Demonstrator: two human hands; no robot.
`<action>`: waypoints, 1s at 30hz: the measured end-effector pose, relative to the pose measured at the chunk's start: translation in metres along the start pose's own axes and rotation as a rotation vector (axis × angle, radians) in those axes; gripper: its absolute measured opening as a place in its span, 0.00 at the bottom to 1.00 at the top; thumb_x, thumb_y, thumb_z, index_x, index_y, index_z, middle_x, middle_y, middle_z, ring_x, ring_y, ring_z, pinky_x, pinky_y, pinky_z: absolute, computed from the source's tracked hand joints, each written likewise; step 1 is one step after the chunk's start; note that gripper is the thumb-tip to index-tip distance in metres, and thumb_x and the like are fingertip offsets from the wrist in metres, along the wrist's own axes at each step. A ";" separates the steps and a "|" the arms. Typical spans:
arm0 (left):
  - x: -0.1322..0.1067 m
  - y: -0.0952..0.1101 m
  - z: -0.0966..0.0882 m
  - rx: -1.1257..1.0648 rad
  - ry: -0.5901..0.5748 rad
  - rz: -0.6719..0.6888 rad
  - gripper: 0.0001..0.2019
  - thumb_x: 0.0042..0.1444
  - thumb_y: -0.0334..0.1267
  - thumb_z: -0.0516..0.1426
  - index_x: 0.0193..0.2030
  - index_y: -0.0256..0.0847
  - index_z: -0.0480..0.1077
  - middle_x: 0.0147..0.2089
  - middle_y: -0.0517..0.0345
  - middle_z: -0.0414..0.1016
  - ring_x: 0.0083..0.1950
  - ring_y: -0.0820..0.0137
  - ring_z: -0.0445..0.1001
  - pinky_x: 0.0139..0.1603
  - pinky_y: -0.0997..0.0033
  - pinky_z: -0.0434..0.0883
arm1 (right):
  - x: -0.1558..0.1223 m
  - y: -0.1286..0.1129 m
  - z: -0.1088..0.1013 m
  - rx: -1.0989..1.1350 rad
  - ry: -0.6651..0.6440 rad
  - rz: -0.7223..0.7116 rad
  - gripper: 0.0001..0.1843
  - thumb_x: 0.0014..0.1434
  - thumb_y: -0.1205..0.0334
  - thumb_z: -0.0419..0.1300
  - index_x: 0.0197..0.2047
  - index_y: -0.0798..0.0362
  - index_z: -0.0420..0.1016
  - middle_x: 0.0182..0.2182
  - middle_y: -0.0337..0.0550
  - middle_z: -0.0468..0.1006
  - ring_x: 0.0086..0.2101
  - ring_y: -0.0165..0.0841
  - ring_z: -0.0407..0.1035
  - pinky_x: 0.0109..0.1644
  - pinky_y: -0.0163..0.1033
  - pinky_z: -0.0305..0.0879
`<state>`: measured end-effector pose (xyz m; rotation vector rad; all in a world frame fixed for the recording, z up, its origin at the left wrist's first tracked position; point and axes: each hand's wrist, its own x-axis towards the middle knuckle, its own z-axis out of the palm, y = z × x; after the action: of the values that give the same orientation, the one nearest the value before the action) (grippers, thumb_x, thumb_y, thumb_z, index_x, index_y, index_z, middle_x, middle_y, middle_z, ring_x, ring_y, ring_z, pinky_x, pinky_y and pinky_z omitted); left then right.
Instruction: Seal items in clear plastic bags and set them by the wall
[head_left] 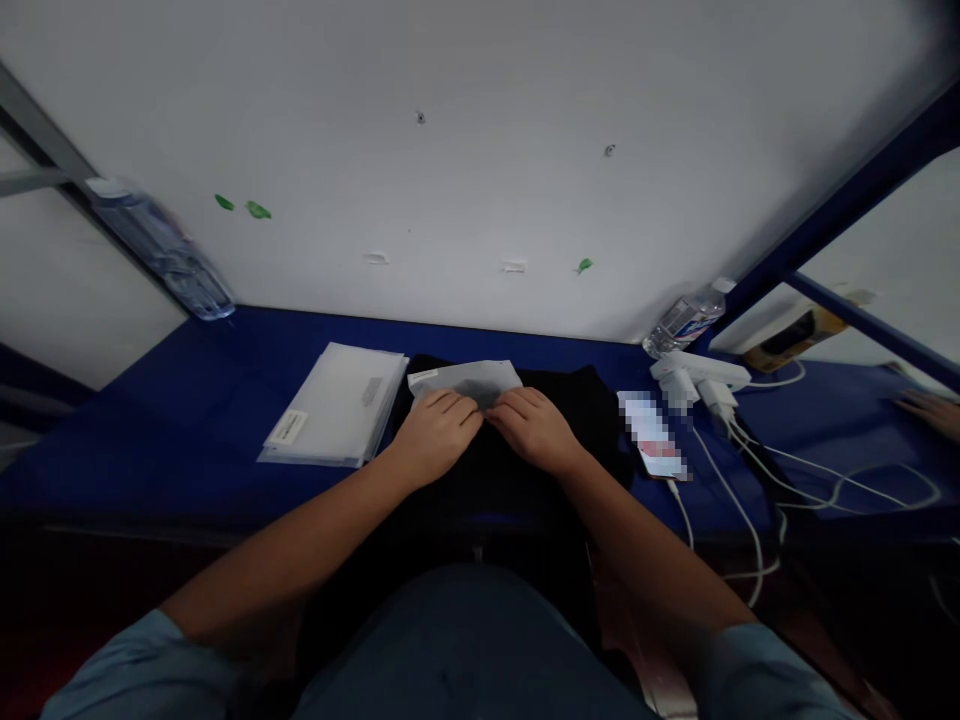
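Both my hands are close together over a black folded cloth (592,410) on the blue table. Between them is a translucent plastic bag (480,375) with a small white label at its far left corner. My left hand (441,435) is closed with its fingers pinching the bag's near edge. The fingers of my right hand (536,430) are likewise curled on that edge, fingertips almost touching the left ones. To the left lies a flat stack of similar labelled bags (341,400), its right side close to the cloth.
Right of the cloth lies a phone (651,435) on a charging cable. A power strip (701,370) with plugged chargers and trailing white cables stands behind it. Water bottles stand at the back right (690,318) and far left (165,250). Another person's hand (930,410) shows at the right edge.
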<state>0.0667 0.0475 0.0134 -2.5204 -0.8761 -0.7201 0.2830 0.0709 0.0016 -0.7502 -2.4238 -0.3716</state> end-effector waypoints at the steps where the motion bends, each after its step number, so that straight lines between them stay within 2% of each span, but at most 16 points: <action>1: -0.001 0.000 0.001 -0.007 -0.005 -0.002 0.13 0.69 0.28 0.50 0.38 0.37 0.76 0.38 0.51 0.78 0.41 0.62 0.75 0.48 0.58 0.72 | -0.001 0.000 0.000 0.005 0.000 -0.009 0.14 0.73 0.64 0.52 0.39 0.50 0.79 0.35 0.44 0.80 0.39 0.36 0.72 0.44 0.44 0.68; 6: -0.003 -0.002 0.005 -0.004 -0.005 0.026 0.14 0.70 0.28 0.50 0.38 0.37 0.76 0.38 0.51 0.78 0.41 0.63 0.75 0.47 0.59 0.71 | -0.005 -0.001 0.000 -0.004 -0.009 -0.089 0.13 0.72 0.67 0.53 0.44 0.50 0.80 0.40 0.44 0.82 0.43 0.37 0.72 0.48 0.45 0.68; 10: -0.001 -0.003 0.005 -0.014 0.000 0.037 0.15 0.70 0.29 0.49 0.36 0.36 0.76 0.36 0.52 0.78 0.40 0.64 0.74 0.46 0.60 0.71 | -0.006 -0.001 0.000 -0.025 0.051 -0.127 0.12 0.72 0.67 0.55 0.41 0.50 0.80 0.40 0.43 0.82 0.43 0.36 0.72 0.48 0.44 0.69; 18: -0.001 -0.002 -0.002 -0.055 0.035 -0.055 0.16 0.72 0.31 0.48 0.41 0.39 0.77 0.38 0.53 0.79 0.41 0.64 0.75 0.46 0.60 0.70 | -0.002 0.001 0.000 0.160 0.060 0.103 0.07 0.69 0.61 0.59 0.45 0.50 0.79 0.41 0.47 0.82 0.43 0.38 0.74 0.49 0.47 0.70; 25: -0.004 0.000 -0.001 -0.037 0.061 -0.044 0.12 0.72 0.31 0.50 0.44 0.38 0.76 0.42 0.54 0.80 0.43 0.64 0.76 0.47 0.61 0.71 | -0.005 0.003 0.004 0.158 0.047 0.101 0.11 0.70 0.66 0.56 0.41 0.50 0.80 0.40 0.46 0.82 0.42 0.37 0.73 0.48 0.46 0.69; 30: -0.006 0.000 0.000 -0.038 0.051 -0.031 0.13 0.71 0.30 0.49 0.41 0.39 0.76 0.38 0.55 0.78 0.39 0.65 0.74 0.45 0.61 0.71 | -0.005 0.002 0.002 0.155 0.052 0.099 0.11 0.70 0.66 0.55 0.39 0.49 0.79 0.39 0.45 0.82 0.41 0.38 0.73 0.48 0.46 0.69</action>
<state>0.0624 0.0452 0.0100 -2.5148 -0.8939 -0.8140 0.2866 0.0715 -0.0029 -0.7779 -2.3254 -0.1599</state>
